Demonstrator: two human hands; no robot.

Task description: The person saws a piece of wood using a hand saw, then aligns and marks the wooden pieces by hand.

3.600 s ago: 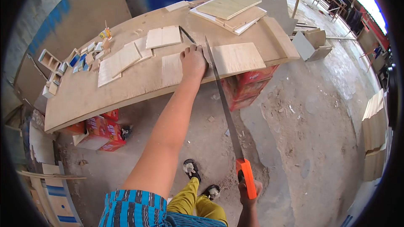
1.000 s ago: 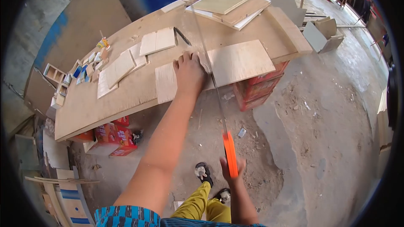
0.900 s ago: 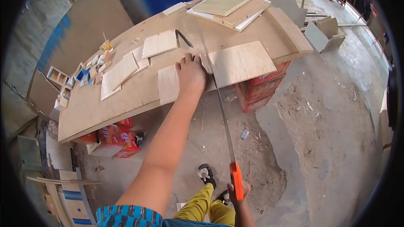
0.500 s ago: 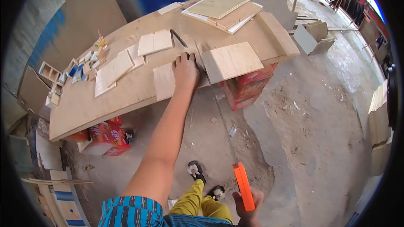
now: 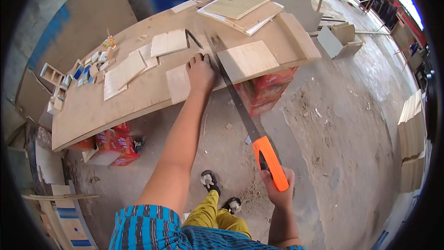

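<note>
My right hand (image 5: 280,192) is wrapped round the orange handle of a hand saw (image 5: 238,99). The saw's long dark blade slants up and away across the table's front edge. My left hand (image 5: 201,71) presses down on a pale wooden board (image 5: 177,83), just left of the blade, its fingers bent and close together. On the blade's right side lies another pale board section (image 5: 248,61). Whether the two are joined under the blade and hand, I cannot tell. A thin dark strip (image 5: 194,39) lies beyond my left hand.
The wooden table (image 5: 92,115) rests on red boxes (image 5: 266,93). Stacked panels (image 5: 240,4) lie at its far right, loose boards (image 5: 125,76) at left, and small wood blocks (image 5: 95,67) farther left. An open box (image 5: 340,41) stands on the floor at right.
My right hand has pushed the saw forward and up, so its handle is nearer the table and its blade reaches farther over it. My left hand stays on the board.
</note>
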